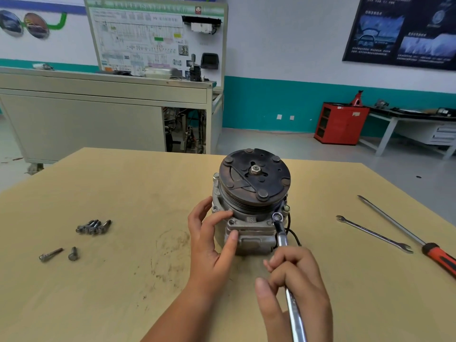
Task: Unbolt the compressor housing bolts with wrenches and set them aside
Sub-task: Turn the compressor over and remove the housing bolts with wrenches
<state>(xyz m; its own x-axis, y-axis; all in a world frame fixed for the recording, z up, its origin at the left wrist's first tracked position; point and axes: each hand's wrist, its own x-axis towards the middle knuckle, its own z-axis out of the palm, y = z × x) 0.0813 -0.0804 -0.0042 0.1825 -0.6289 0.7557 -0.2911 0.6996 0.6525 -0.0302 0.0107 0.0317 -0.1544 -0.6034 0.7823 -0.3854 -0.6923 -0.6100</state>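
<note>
Head, right grip point(296, 282), wrench point(281, 234) seemingly on bolt point(277, 216)

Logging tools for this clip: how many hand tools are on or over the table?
3. A ratchet in the right hand, its head on the compressor; a spanner and a screwdriver lying side by side on the table's right. None seem hidden.

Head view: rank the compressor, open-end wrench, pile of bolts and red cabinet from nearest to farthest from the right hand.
1. compressor, just ahead of the right hand gripping the socket wrench.
2. open-end wrench, on the table to its right.
3. pile of bolts, far left.
4. red cabinet, on the floor by the back wall.
</note>
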